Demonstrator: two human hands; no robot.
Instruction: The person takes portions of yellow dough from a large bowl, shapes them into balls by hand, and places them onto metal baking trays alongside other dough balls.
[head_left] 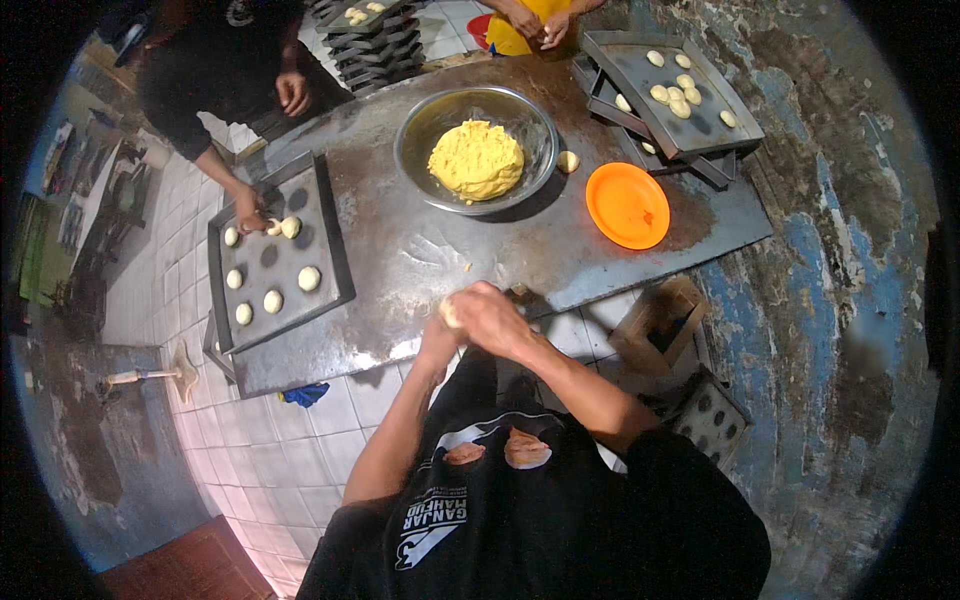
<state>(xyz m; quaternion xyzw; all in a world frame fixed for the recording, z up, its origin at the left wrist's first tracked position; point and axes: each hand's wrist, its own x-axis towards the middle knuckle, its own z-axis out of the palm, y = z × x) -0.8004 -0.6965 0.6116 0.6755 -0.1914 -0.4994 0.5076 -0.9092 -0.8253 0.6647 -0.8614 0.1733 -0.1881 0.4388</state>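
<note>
Over the near edge of the metal table (pixel 385 270), my two hands are together around a small pale dough ball (pixel 450 313). My left hand (pixel 440 335) is closed on it from the left. My right hand (pixel 488 318) curls over it from the right, its fingers partly hidden. Beyond them stands a steel bowl (pixel 408 172) with a large lump of yellow filling (pixel 477 162) in it. An orange plate (pixel 622 205) lies to the right of the bowl, and one loose dough ball (pixel 568 161) rests between the two.
At left, a co-worker's hand (pixel 250 212) touches a dough ball in a dark baking tray (pixel 345 270) holding several. Stacked trays (pixel 745 140) with dough balls occupy the far right corner. Another person's hands (pixel 545 28) work beyond the table. A wooden box (pixel 640 335) stands below right.
</note>
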